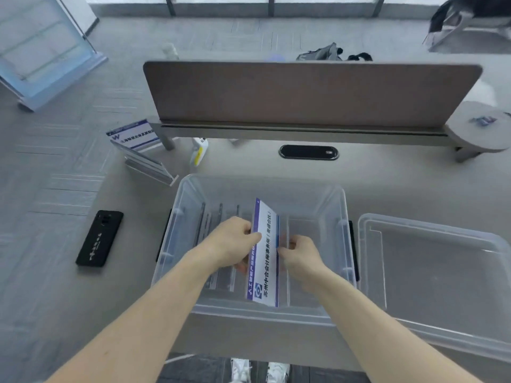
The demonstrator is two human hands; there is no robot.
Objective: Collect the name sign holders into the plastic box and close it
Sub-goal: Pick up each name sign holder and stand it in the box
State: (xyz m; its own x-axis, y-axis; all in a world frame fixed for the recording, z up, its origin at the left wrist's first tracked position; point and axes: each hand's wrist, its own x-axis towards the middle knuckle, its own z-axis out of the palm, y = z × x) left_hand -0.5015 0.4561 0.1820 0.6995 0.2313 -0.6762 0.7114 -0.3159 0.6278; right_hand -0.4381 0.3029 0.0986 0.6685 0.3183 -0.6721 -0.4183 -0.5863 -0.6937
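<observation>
A clear plastic box (338, 205) stands open on the table in front of me. Inside it, my left hand (232, 244) and my right hand (300, 255) both grip a name sign holder (265, 261) with a white and purple printed card, held on edge lengthwise. Several more clear holders (206, 230) lie stacked in the box's left part. Another name sign holder (138, 150) with a blue and white card rests on the table at the far left, beyond the box. The box's clear lid (442, 272) lies upside down to the right of the box.
A black phone (99, 237) lies left of the box. A small white and yellow bottle (199, 150) stands behind the box near a brown desk divider (304, 92). A black cable port (308, 152) sits in the tabletop. My shoes (260, 370) show below the table edge.
</observation>
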